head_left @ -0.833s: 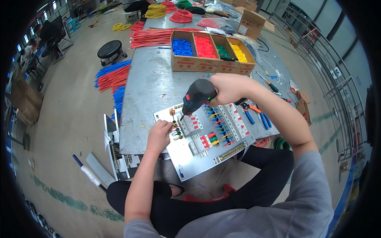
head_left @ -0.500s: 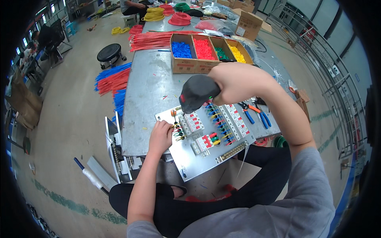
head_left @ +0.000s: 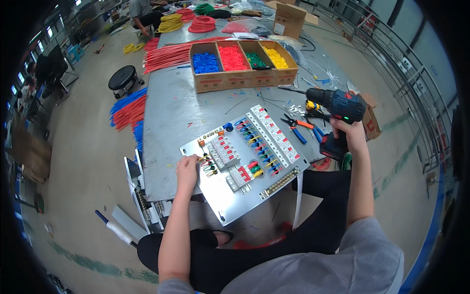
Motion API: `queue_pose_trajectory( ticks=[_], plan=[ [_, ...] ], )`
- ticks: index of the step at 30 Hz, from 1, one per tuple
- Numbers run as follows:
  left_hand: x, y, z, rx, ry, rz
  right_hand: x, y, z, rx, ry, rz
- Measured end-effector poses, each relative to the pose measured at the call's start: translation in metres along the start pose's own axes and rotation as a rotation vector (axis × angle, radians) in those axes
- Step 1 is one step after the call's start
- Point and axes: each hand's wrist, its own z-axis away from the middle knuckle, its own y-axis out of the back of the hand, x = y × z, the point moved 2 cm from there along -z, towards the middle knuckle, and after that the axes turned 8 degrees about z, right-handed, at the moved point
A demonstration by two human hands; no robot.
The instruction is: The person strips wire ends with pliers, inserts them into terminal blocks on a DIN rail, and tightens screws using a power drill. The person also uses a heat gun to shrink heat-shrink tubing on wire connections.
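Observation:
My right hand [head_left: 353,133] is wrapped round the handle of a dark blue and black cordless drill [head_left: 338,102], raised over the right side of the bench; its long bit points left. My left hand [head_left: 186,172] is closed on the left edge of a silver metal plate [head_left: 213,196], close beside some short looped wires [head_left: 210,169]. On the plate sit a row of circuit breakers [head_left: 224,152], a smaller breaker [head_left: 240,177], a long breaker row [head_left: 276,132] with coloured wires along it, and a brass terminal bar [head_left: 280,183]. The plate overhangs the bench's near edge.
A divided cardboard box [head_left: 245,81] holds blue, red, green and yellow caps. Orange-and-blue pliers [head_left: 299,128] lie right of the plate. Red and blue wire bundles [head_left: 128,112] hang off the left side of the bench [head_left: 166,103]. A black stool [head_left: 123,81] stands beyond.
My right hand has swung the drill from above the plate out to the right, uncovering the upper breakers. My left hand stays at the plate's left edge.

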Motion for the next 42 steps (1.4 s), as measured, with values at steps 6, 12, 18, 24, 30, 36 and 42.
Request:
queue_pose_trajectory(
  ticks=[6, 12, 18, 24, 30, 36, 42],
  plan=[
    [0.018, -0.026, -0.001, 0.022, -0.064, -0.348, 0.097, 0.085, 0.002, 0.255, 0.010, 0.063],
    [-0.007, -0.009, -0.002, 0.102, -0.172, -0.300, 0.201, 0.112, -0.004, 0.380, 0.046, -0.061],
    [-0.004, -0.005, -0.025, -0.148, 0.187, -0.053, 0.240, 0.124, -0.001, 0.623, 0.076, -0.286],
    [0.028, -0.012, -0.017, -0.222, 0.267, -0.141, 0.258, 0.135, -0.027, 0.607, 0.079, -0.195],
    [0.034, -0.005, -0.026, -0.235, 0.334, -0.289, 0.263, 0.136, -0.050, 0.553, 0.096, -0.136],
    [0.024, -0.001, -0.021, -0.153, 0.405, -0.205, 0.273, 0.131, -0.040, 0.549, 0.009, 0.166],
    [0.034, -0.003, -0.028, -0.152, 0.239, -0.076, 0.293, 0.115, 0.066, 0.959, 0.147, 0.310]
  ],
)
